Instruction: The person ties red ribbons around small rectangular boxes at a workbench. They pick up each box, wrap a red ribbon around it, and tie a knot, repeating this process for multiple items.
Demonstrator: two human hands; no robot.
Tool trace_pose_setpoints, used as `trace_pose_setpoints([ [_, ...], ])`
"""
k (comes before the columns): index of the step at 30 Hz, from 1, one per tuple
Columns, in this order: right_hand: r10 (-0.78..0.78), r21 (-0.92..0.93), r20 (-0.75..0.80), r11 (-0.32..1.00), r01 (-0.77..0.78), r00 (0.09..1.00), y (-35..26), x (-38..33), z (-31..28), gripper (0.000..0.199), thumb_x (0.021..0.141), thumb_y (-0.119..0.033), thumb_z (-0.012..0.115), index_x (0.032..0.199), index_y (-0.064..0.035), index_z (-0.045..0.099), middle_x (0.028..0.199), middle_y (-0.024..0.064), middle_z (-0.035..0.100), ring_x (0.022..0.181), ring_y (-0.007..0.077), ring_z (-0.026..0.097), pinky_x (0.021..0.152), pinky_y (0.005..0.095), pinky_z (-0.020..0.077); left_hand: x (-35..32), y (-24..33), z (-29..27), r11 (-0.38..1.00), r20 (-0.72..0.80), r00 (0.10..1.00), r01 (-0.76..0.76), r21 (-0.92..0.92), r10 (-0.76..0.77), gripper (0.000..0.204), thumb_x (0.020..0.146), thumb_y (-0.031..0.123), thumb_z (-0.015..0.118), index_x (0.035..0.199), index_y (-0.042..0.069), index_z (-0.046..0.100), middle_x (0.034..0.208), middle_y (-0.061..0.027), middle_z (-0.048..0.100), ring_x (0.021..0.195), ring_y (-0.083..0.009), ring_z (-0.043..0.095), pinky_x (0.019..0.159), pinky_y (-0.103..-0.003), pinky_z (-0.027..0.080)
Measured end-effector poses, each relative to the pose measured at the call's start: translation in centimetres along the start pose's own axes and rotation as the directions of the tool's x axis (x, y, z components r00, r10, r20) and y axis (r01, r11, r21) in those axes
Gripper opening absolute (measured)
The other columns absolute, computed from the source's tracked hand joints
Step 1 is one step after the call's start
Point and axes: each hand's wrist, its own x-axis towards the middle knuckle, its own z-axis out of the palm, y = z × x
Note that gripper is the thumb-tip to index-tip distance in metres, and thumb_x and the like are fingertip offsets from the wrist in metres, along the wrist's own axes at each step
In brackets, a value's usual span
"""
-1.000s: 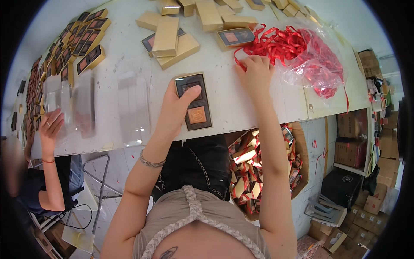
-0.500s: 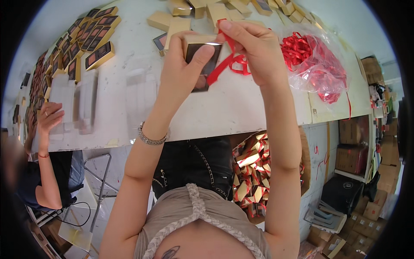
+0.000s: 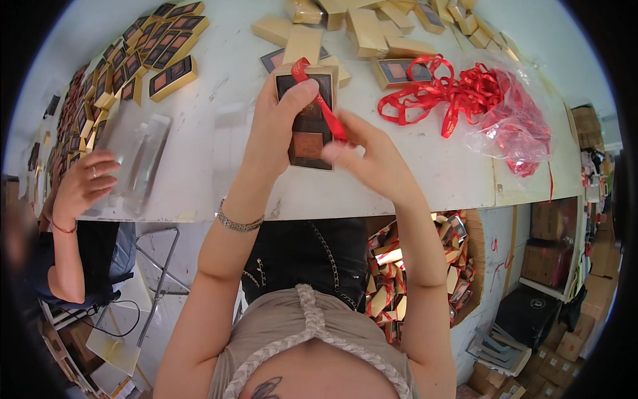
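My left hand (image 3: 271, 130) is closed around a gold box (image 3: 308, 147) with a dark patterned front and a reddish-brown square panel. Its thumb presses a red ribbon (image 3: 321, 106) against the front. The ribbon runs from the box's top edge slantwise down to the right side. There my right hand (image 3: 373, 158) pinches it between thumb and fingers, right beside the box. What lies behind the box is hidden.
Gold boxes (image 3: 367, 33) lie loose at the back. A clear bag (image 3: 488, 136) spills tangled red ribbon at right. A carton (image 3: 473, 282) of ribboned boxes stands below the table's edge. At left, a co-worker's hand (image 3: 86, 183) is near clear plastic sleeves (image 3: 149, 156) and rows of boxes (image 3: 174, 78).
The box has turned its front toward me. My right hand has come down from the box's top to its right side, drawing the ribbon across the front.
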Motion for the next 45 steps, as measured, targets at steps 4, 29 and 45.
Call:
trace_pose_setpoints([
  [4,-0.416,-0.639,-0.049,0.712,0.292,0.908,1.5,-1.5,0.0,0.037,0.074,-0.022,0.073,0.106,-0.0042,0.063,0.076,0.0019,0.063,0.061,0.0158,0.056,0.06,0.0289,0.0402,-0.6,-0.9,-0.4,0.975,-0.039,0.988,0.14,-0.17,-0.148,0.037,0.082,0.028,0.058,0.108,0.002,0.053,0.091,-0.0061,0.06,0.078,-0.0125,0.06,0.069,-0.027,0.051],
  [29,-0.457,-0.169,-0.03,0.879,0.446,0.889,1.9,-3.7,-0.4,0.026,0.061,-0.007,0.08,0.079,-0.0096,0.061,0.083,0.0009,0.065,0.092,0.0238,0.057,0.076,0.0325,0.0431,-0.7,-0.2,-0.3,0.993,-0.023,0.997,0.075,-0.088,-0.077,0.038,0.086,0.037,0.062,0.105,0.005,0.055,0.088,-0.0048,0.062,0.076,-0.0109,0.06,0.065,-0.025,0.051],
  [45,-0.258,0.074,-0.084,0.962,0.264,0.963,5.7,-2.8,2.9,0.036,0.067,0.002,0.075,0.098,-0.0025,0.058,0.099,0.0031,0.062,0.09,0.0112,0.058,0.085,0.0289,0.0426,-1.0,1.0,-0.1,0.986,-0.125,0.985,0.102,-0.131,-0.118,0.052,0.089,0.049,0.051,0.114,0.004,0.053,0.081,-0.006,0.062,0.068,-0.0122,0.061,0.061,-0.026,0.053],
])
